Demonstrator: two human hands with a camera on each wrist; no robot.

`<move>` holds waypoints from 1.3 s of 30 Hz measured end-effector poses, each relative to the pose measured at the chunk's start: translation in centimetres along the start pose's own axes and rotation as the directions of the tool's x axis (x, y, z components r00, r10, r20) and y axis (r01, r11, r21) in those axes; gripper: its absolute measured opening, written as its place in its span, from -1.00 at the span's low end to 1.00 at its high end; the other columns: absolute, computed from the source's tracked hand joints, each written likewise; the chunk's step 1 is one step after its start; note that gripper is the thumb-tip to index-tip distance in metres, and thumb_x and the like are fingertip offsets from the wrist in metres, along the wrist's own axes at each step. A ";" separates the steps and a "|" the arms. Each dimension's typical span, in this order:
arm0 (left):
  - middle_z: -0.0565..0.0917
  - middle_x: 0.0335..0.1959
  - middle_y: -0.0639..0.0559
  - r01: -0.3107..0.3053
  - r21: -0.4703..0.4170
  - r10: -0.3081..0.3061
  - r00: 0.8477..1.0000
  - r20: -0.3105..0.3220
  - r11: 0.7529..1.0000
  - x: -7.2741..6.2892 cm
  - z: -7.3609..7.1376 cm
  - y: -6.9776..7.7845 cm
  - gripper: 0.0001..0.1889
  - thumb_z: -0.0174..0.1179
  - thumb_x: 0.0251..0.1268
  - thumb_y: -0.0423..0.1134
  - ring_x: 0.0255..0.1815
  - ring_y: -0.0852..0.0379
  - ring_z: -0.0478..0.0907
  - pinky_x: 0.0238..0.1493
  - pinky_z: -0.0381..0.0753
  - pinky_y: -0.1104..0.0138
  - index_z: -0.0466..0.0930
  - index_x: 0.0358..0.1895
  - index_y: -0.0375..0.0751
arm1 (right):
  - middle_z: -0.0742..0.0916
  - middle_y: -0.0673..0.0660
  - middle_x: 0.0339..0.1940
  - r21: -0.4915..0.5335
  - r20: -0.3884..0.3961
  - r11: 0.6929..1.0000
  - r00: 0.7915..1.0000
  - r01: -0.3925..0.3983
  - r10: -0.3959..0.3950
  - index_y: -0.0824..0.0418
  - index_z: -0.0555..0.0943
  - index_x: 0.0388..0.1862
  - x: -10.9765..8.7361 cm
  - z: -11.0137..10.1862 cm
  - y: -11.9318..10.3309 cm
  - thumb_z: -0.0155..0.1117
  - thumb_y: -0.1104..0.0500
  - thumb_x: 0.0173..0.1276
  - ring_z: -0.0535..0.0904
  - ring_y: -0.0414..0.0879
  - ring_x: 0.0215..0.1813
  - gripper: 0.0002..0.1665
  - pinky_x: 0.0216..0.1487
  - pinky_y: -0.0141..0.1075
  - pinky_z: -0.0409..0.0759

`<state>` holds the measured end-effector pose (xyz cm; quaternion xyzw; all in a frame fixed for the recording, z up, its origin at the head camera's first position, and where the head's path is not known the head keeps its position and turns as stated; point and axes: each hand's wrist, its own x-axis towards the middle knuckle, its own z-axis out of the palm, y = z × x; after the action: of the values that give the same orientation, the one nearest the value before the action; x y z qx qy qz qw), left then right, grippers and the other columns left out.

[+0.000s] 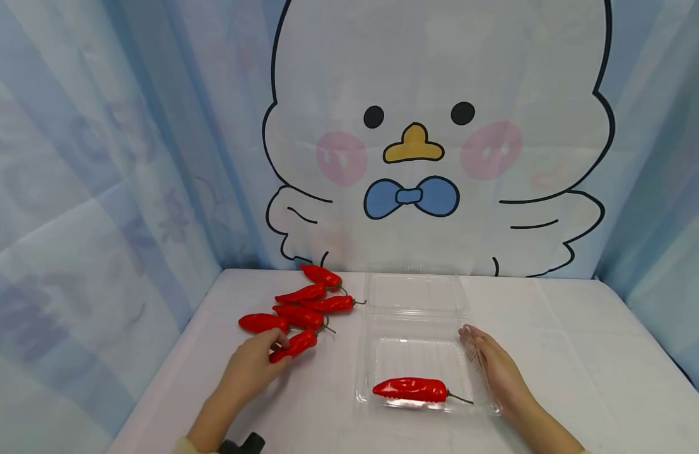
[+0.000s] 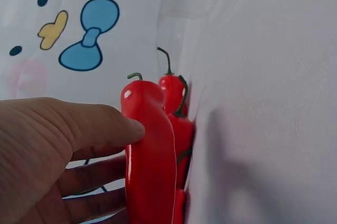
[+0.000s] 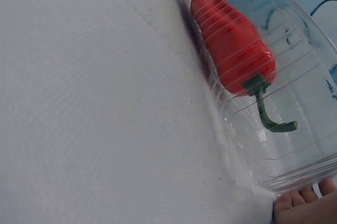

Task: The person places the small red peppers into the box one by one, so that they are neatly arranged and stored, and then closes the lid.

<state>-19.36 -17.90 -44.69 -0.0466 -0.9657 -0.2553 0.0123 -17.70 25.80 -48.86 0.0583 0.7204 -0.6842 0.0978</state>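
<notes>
At the left, five loose peppers [image 1: 332,304] are heaped on the table [image 1: 565,353], outside the box. Just in front of them, a sixth, the held pepper [image 1: 301,343], is pinched between the thumb and fingers of the left hand [image 1: 250,366]; whether it is lifted clear of the table cannot be told. In the middle, the clear box [image 1: 417,359] is set with its lid [image 1: 414,294] folded back, and one boxed pepper [image 1: 412,389] is laid along the near side, stem to the right. At the right, the box's side wall is touched by the fairly straight fingers of the right hand [image 1: 497,369], well apart from the left. By that count, one pepper is placed and six are left outside, so the filling of the box is judged to be barely begun.
</notes>
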 end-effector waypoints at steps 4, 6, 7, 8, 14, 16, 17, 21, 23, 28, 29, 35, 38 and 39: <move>0.70 -0.21 0.10 -0.024 0.001 0.024 1.000 0.002 1.000 0.1 0.1 0.8 -0.66 0.59 0.04 -0.25 -0.32 0.18 0.52 -0.19 0.73 0.24 0.62 -0.17 -0.01 | 0.12 0.18 0.71 -0.002 0.000 1.000 1.000 0.004 -0.004 0.32 -0.09 0.70 -0.1 -0.1 0.0 -0.45 -0.05 0.77 -0.10 0.03 0.73 -0.29 0.65 -0.04 -0.18; 0.70 -0.22 0.11 -0.028 -0.003 0.028 1.000 0.007 1.000 0.2 0.2 1.3 -0.65 0.59 0.04 -0.24 -0.32 0.18 0.52 -0.20 0.73 0.25 0.63 -0.15 -0.01 | 0.12 0.18 0.71 -0.007 0.001 1.000 1.000 0.004 -0.004 0.31 -0.09 0.70 -0.1 -0.1 0.0 -0.45 -0.05 0.77 -0.10 0.04 0.73 -0.28 0.65 -0.03 -0.18; 0.69 -0.22 0.11 -0.033 -0.003 0.033 0.999 0.009 0.999 0.2 0.2 1.5 -0.65 0.59 0.04 -0.24 -0.33 0.19 0.52 -0.21 0.73 0.25 0.63 -0.15 -0.01 | 0.12 0.18 0.71 -0.009 0.001 1.000 1.000 0.002 -0.002 0.30 -0.09 0.70 -0.1 -0.1 0.1 -0.45 -0.06 0.77 -0.11 0.04 0.73 -0.28 0.66 -0.03 -0.18; 0.69 -0.22 0.12 -0.039 -0.002 0.039 0.999 0.009 0.999 0.2 0.2 1.8 -0.65 0.60 0.04 -0.23 -0.33 0.19 0.52 -0.21 0.74 0.26 0.63 -0.14 -0.01 | 0.12 0.18 0.71 -0.013 0.001 1.000 1.000 0.002 -0.002 0.30 -0.09 0.70 0.0 -0.1 0.1 -0.45 -0.06 0.77 -0.11 0.04 0.73 -0.28 0.66 -0.03 -0.17; 0.69 -0.22 0.12 -0.093 0.002 0.093 0.996 0.013 0.996 0.5 0.3 3.0 -0.65 0.61 0.03 -0.23 -0.33 0.20 0.51 -0.24 0.72 0.30 0.63 -0.15 0.00 | 0.13 0.17 0.71 -0.020 -0.005 1.000 1.000 -0.008 0.008 0.29 -0.09 0.71 -0.1 -0.1 0.1 -0.46 -0.05 0.77 -0.10 0.03 0.73 -0.29 0.66 -0.04 -0.17; 0.68 -0.24 0.13 -0.104 0.007 0.103 0.994 0.021 0.995 0.6 0.4 3.4 -0.65 0.60 0.04 -0.22 -0.34 0.20 0.50 -0.25 0.71 0.31 0.63 -0.15 0.00 | 0.12 0.17 0.71 -0.019 -0.002 1.000 1.000 -0.007 0.007 0.29 -0.10 0.71 -0.1 -0.1 0.1 -0.46 -0.05 0.77 -0.10 0.03 0.73 -0.29 0.66 -0.04 -0.16; 0.68 -0.25 0.13 -0.106 0.009 0.105 0.994 0.024 0.994 0.6 0.5 3.5 -0.65 0.60 0.04 -0.22 -0.34 0.20 0.50 -0.26 0.70 0.31 0.62 -0.15 0.00 | 0.12 0.17 0.71 -0.019 -0.001 1.000 1.000 -0.004 0.004 0.30 -0.10 0.70 -0.1 -0.1 0.1 -0.46 -0.05 0.77 -0.09 0.03 0.73 -0.29 0.66 -0.04 -0.16; 0.64 -0.32 0.17 -0.124 0.032 0.123 0.992 0.036 0.992 0.8 0.7 4.1 -0.66 0.59 0.06 -0.21 -0.37 0.20 0.49 -0.28 0.66 0.34 0.61 -0.16 0.01 | 0.12 0.17 0.71 -0.017 0.004 1.000 1.000 0.005 -0.005 0.30 -0.09 0.70 -0.1 -0.1 0.0 -0.45 -0.06 0.77 -0.08 0.02 0.72 -0.28 0.66 -0.05 -0.16; 0.62 -0.35 0.18 -0.135 0.040 0.134 0.990 0.038 0.990 0.9 0.8 4.3 -0.67 0.58 0.07 -0.21 -0.39 0.20 0.48 -0.29 0.64 0.36 0.60 -0.17 0.01 | 0.13 0.16 0.71 -0.018 0.001 1.000 1.000 0.008 -0.008 0.30 -0.08 0.70 -0.2 -0.1 -0.1 -0.44 -0.07 0.77 -0.08 0.02 0.72 -0.28 0.65 -0.06 -0.16; 0.60 -0.35 0.20 -0.157 0.042 0.156 0.987 0.035 0.987 1.0 0.9 4.8 -0.68 0.57 0.09 -0.23 -0.39 0.21 0.47 -0.29 0.62 0.38 0.60 -0.17 0.02 | 0.15 0.20 0.70 -0.008 0.001 1.000 1.000 0.027 -0.027 0.34 -0.06 0.69 -0.2 0.0 -0.2 -0.43 -0.07 0.77 -0.06 0.04 0.71 -0.27 0.65 -0.13 -0.12; 0.61 -0.34 0.20 -0.162 0.042 0.161 0.986 0.034 0.986 1.0 1.0 4.9 -0.68 0.57 0.09 -0.23 -0.39 0.21 0.48 -0.28 0.62 0.38 0.60 -0.16 0.02 | 0.15 0.21 0.70 -0.008 0.001 0.999 0.999 0.034 -0.034 0.35 -0.06 0.68 -0.2 0.1 -0.2 -0.43 -0.06 0.77 -0.05 0.05 0.71 -0.27 0.65 -0.14 -0.12; 0.65 -0.27 0.17 -0.200 0.045 0.198 0.980 0.029 0.979 1.1 1.1 5.6 -0.65 0.58 0.06 -0.22 -0.36 0.22 0.49 -0.25 0.66 0.37 0.61 -0.13 0.02 | 0.14 0.20 0.71 -0.012 -0.002 1.000 1.000 0.026 -0.026 0.34 -0.07 0.69 -0.3 0.1 -0.2 -0.44 -0.05 0.77 -0.06 0.03 0.71 -0.28 0.64 -0.10 -0.15; 0.67 -0.26 0.17 -0.216 0.040 0.215 0.976 0.028 0.975 1.1 1.2 5.9 -0.65 0.58 0.06 -0.21 -0.36 0.23 0.49 -0.25 0.66 0.38 0.61 -0.13 0.02 | 0.12 0.22 0.71 -0.006 0.003 1.000 1.000 0.031 -0.031 0.36 -0.09 0.69 -0.3 0.1 -0.2 -0.45 -0.03 0.77 -0.07 0.05 0.72 -0.29 0.65 -0.06 -0.17; 0.67 -0.26 0.17 -0.221 0.037 0.220 0.975 0.029 0.975 1.2 1.3 6.0 -0.65 0.58 0.07 -0.21 -0.36 0.23 0.49 -0.26 0.66 0.38 0.61 -0.13 0.02 | 0.12 0.23 0.71 -0.003 0.004 0.999 0.999 0.034 -0.034 0.36 -0.09 0.69 -0.2 0.1 -0.2 -0.46 -0.02 0.78 -0.08 0.06 0.72 -0.29 0.65 -0.05 -0.18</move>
<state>-19.93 -12.01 -42.79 -0.1561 -0.9595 -0.2324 0.0298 -17.49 25.72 -48.66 0.0444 0.7220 -0.6848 0.0877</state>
